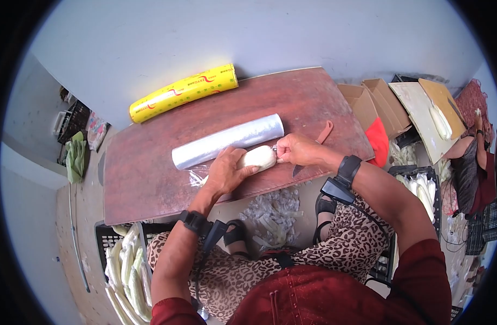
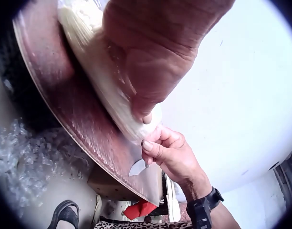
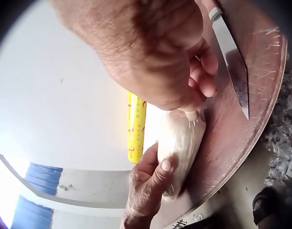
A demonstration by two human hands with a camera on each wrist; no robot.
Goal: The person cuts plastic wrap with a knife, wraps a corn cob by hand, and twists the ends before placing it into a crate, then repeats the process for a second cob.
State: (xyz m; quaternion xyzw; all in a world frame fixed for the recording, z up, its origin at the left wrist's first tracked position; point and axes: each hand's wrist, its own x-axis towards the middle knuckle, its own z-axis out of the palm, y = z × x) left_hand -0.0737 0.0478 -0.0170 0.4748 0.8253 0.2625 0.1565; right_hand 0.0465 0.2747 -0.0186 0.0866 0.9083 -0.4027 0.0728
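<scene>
Person's left hand point(image 1: 224, 170) curls round a pale vegetable point(image 1: 260, 157) at the worktop's point(image 1: 145, 187) near side, apparently steadying it while the right hand point(image 1: 300, 150) pinches at its end; 1 knife point(image 3: 232, 57) lies close by.

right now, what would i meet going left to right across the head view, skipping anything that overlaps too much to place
Green leafy bundle → yellow roll → right hand → red cloth → the other person.
</scene>
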